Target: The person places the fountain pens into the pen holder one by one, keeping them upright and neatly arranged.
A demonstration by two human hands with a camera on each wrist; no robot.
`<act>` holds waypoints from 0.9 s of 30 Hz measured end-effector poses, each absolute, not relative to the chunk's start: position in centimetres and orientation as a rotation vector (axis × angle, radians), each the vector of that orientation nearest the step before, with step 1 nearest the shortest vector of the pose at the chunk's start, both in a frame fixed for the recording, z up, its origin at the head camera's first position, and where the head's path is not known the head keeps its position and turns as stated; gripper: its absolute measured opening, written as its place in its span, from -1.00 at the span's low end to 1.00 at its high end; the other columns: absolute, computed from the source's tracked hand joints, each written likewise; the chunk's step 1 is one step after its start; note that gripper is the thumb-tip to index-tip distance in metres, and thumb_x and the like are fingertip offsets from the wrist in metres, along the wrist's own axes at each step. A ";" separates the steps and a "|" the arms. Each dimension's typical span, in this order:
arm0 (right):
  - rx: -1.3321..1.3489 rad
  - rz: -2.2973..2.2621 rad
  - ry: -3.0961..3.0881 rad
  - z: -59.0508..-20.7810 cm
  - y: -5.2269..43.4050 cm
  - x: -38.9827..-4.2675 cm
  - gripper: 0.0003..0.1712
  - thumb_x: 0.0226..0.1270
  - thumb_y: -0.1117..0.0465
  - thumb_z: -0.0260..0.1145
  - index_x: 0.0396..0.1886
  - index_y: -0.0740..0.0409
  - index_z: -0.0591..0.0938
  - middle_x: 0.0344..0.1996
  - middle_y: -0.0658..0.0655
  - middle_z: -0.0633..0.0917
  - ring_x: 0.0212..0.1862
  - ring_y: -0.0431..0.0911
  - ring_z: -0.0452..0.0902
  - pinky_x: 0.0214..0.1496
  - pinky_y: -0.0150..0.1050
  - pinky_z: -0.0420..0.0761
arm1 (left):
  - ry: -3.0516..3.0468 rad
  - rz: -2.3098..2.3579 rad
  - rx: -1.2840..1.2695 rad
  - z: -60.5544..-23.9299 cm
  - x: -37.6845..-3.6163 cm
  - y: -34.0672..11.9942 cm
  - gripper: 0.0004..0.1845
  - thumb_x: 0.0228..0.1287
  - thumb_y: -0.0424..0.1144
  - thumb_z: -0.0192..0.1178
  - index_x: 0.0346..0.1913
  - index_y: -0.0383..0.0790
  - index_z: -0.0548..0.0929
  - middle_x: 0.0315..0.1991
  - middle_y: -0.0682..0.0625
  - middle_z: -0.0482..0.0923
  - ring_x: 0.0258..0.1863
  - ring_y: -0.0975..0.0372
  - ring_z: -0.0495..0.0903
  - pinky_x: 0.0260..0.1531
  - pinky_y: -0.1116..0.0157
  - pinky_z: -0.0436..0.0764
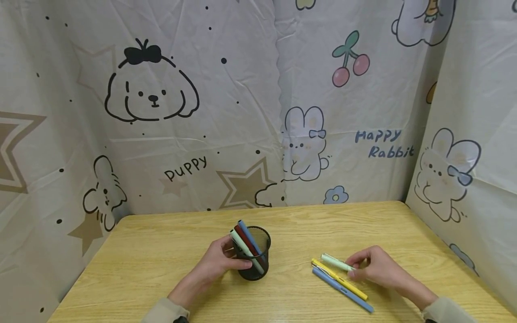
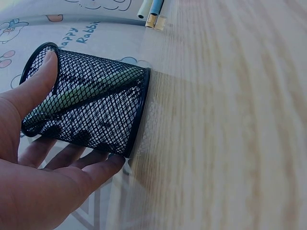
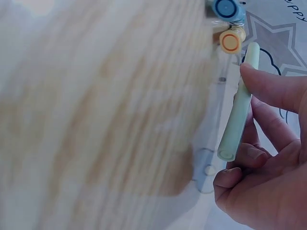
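Note:
My left hand grips a black mesh pen cup, thumb on one side near the rim and fingers curled round the other. The cup stands upright on the table in the head view. Inside it lean a pale green pen, a dark red pen and a blue pen. Over on the right, my right hand pinches another pale green pen between thumb and fingers. Beside that pen lie a yellow pen and a second blue pen, side by side and slanting.
The wooden table ends at the back against a hanging cloth printed with cartoon animals and stars. More of the same kind of cloth hangs along the left and right sides.

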State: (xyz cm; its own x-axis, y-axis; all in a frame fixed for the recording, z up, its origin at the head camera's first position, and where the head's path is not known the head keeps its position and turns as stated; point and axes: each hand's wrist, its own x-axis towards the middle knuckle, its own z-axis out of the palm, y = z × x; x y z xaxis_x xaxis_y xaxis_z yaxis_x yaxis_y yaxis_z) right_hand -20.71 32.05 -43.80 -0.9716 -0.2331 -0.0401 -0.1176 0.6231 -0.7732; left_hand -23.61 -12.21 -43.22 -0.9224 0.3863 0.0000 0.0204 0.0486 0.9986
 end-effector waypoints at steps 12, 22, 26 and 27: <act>-0.233 -1.296 2.714 -42.7 31.2 -20.5 -0.73 0.15 0.30 0.63 -0.14 0.24 0.84 -0.38 0.05 0.68 -0.45 -0.11 0.34 -0.42 -0.33 0.35 | 2.083 1.943 0.394 -43.4 -23.6 -12.2 -0.30 0.12 -0.40 0.61 0.35 -0.32 0.58 0.21 -0.19 0.59 0.31 -0.16 0.54 0.24 0.02 0.61; -0.122 -1.343 2.691 -42.0 30.2 -20.3 -0.74 0.16 0.23 0.63 -0.15 0.18 0.84 -0.36 0.05 0.71 -0.41 -0.10 0.31 -0.36 -0.29 0.27 | 2.083 1.945 0.394 -43.6 -23.7 -12.1 -0.31 0.12 -0.40 0.61 0.34 -0.31 0.59 0.19 -0.18 0.60 0.29 -0.14 0.56 0.23 0.04 0.62; -0.128 -1.363 2.684 -41.7 29.9 -20.2 -0.72 0.18 0.21 0.62 -0.12 0.19 0.84 -0.35 0.06 0.71 -0.42 -0.10 0.29 -0.37 -0.28 0.26 | 2.080 1.954 0.398 -43.5 -23.7 -12.2 -0.31 0.12 -0.39 0.62 0.33 -0.31 0.59 0.19 -0.19 0.60 0.29 -0.14 0.56 0.21 0.05 0.62; -0.133 -1.368 2.683 -41.6 29.8 -20.2 -0.72 0.18 0.21 0.61 -0.12 0.19 0.84 -0.34 0.06 0.71 -0.42 -0.10 0.29 -0.36 -0.29 0.26 | 2.077 1.956 0.399 -43.4 -23.7 -12.2 -0.31 0.12 -0.39 0.61 0.33 -0.31 0.59 0.19 -0.19 0.60 0.29 -0.14 0.56 0.21 0.05 0.63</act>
State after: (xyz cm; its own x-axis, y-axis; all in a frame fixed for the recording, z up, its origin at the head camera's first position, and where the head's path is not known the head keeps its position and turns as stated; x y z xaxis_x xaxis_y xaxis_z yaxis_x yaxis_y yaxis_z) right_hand -20.21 29.82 -41.60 -0.9880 -0.1362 -0.0733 -0.0207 0.5860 -0.8101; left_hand -23.68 -12.16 -43.45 -0.9284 0.3717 -0.0011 0.0211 0.0557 0.9982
